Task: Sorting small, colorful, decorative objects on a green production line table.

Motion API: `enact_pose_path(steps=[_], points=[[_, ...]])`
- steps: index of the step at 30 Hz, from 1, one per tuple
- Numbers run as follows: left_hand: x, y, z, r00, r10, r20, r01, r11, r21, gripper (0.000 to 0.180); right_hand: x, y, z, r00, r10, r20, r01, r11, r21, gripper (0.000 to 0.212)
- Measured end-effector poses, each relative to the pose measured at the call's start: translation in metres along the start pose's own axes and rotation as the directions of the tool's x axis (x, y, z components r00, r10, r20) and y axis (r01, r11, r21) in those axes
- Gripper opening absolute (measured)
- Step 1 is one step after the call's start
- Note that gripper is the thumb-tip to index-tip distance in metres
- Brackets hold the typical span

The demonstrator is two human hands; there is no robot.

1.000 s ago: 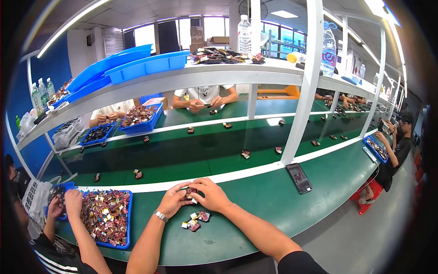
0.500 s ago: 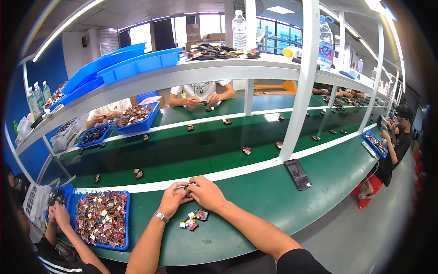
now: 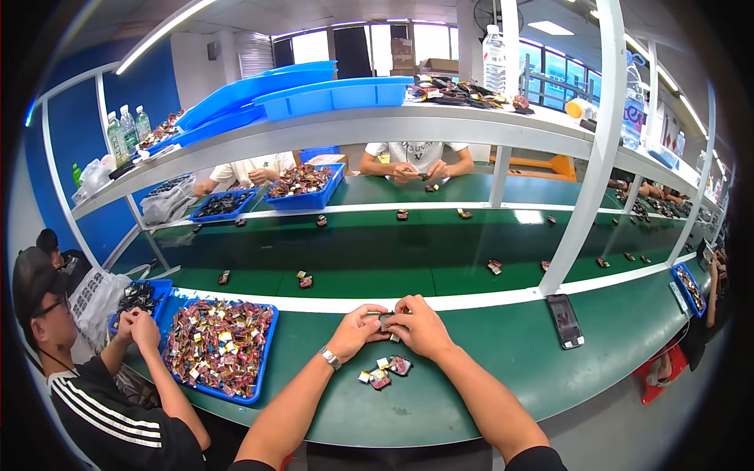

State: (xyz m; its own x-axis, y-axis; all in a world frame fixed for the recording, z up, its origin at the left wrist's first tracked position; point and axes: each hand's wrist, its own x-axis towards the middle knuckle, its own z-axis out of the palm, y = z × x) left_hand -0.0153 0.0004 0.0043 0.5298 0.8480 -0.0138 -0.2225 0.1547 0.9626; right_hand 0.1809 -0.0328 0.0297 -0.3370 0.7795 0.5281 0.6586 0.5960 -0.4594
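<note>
a long green desk [image 3: 503, 377] curves across the view, a white rail [image 3: 463, 301] along its far edge. above stands a white shelf [image 3: 338, 132] bearing blue trays [image 3: 338, 96]. at the desk's left end sits a co-worker [image 3: 106, 412] in a striped black top. a blue bin [image 3: 271, 345] heaped with small reddish pieces lies on the left part, by the near edge.

the left hand [image 3: 357, 334] and right hand [image 3: 422, 327] are together close to the far edge, fingertips clamped on one thing. to their right, a black phone [image 3: 565, 320] lies near that edge. a silver watch [image 3: 329, 358] rings the left wrist. a few loose pieces [image 3: 380, 379] lie between hands and near edge. the small dark piece [image 3: 386, 318] is between the fingertips, mostly hidden.
</note>
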Motion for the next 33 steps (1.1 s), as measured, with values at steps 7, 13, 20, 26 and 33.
enact_pose_path(steps=[7, 13, 20, 26, 33], points=[[-0.001, 0.006, 0.004, 0.994, 0.028, 0.104, -0.029, 1.0, 0.006, 0.035, -0.003, 0.007, 0.006, 0.995, 0.019, -0.103, -0.006, 0.992, 0.127, 0.01], [0.0, 0.003, -0.002, 0.995, -0.036, 0.098, 0.038, 0.999, -0.02, 0.031, -0.003, 0.003, 0.001, 0.999, -0.024, -0.037, 0.028, 0.992, 0.127, 0.008], [0.0, 0.001, -0.001, 0.997, -0.027, 0.078, 0.029, 0.999, -0.021, 0.026, -0.006, 0.003, 0.004, 0.998, -0.013, -0.062, 0.023, 0.987, 0.159, 0.009], [0.002, 0.0, -0.003, 0.996, -0.007, 0.086, 0.014, 0.996, -0.089, 0.026, -0.006, 0.003, 0.014, 0.993, 0.061, -0.103, -0.037, 0.976, 0.216, 0.012], [-0.001, 0.001, -0.004, 0.997, 0.001, 0.08, 0.008, 0.995, -0.103, 0.025, -0.006, 0.003, 0.021, 0.988, 0.102, -0.117, -0.067, 0.959, 0.274, 0.013]])
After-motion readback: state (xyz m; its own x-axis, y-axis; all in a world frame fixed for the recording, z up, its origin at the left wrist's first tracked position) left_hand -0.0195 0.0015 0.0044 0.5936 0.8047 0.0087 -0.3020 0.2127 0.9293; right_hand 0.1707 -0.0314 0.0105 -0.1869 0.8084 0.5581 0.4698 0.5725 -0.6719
